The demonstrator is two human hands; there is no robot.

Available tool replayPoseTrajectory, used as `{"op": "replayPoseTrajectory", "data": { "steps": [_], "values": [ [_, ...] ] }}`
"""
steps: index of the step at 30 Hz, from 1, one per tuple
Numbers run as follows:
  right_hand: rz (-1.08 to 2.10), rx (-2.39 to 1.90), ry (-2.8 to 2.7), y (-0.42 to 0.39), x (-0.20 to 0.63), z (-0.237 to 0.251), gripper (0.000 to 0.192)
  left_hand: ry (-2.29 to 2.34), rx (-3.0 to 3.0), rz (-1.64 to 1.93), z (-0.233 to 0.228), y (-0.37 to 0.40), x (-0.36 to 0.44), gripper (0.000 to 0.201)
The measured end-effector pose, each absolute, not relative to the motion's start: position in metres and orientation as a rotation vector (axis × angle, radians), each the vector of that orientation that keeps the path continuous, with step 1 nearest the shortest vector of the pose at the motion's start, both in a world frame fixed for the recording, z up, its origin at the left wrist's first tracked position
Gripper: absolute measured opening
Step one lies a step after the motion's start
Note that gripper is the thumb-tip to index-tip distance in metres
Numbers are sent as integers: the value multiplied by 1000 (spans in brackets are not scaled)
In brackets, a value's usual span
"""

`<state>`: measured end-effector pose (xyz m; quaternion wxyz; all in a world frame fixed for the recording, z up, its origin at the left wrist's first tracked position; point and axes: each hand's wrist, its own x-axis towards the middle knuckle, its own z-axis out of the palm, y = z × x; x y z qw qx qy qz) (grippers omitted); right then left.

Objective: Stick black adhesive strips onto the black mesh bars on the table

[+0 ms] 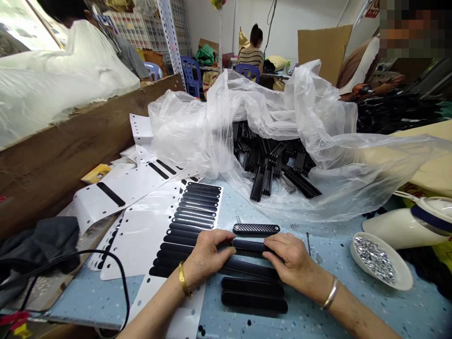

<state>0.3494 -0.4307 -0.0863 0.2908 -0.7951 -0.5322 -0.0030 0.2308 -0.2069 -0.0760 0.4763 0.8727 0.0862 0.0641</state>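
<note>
While my left hand [208,252] and right hand [291,261] press down together on one black plastic strip [249,246] on the blue tabletop [328,306], each hand closes its fingertips on an end of it — thumbs on the near edge, fingers curled over the top. It lies flat, straight ahead of me.

I judge the work to be early. Nearer to me lie three more smooth strips [254,294], side by side and partly under my wrists, which look finished. Just beyond the strip I hold lies one grille piece [256,229], its ribbed face up, not yet handled.

To the left, a white backing sheet [141,230] carries a column of black adhesive strips [192,214] — about a dozen, though my left hand hides the lowest, so I cannot count them exactly. Beyond it lie spent sheets [116,188] with only a few strips left.

Ahead, the clear plastic bag [268,117] holds a heap of black grille parts [271,167], too tangled to count — far more than the few done. On my right stands one white dish of small silver screws [379,259], and behind it a white tool [406,226] lying on its side.
</note>
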Motion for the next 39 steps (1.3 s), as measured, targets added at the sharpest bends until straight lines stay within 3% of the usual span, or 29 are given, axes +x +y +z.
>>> {"op": "replayPoseTrajectory", "data": {
  "steps": [39],
  "values": [
    [-9, -2017, -1384, -431, 351, -80, 10, 197, 2134, 142, -77, -207, 231, 14]
  ]
}}
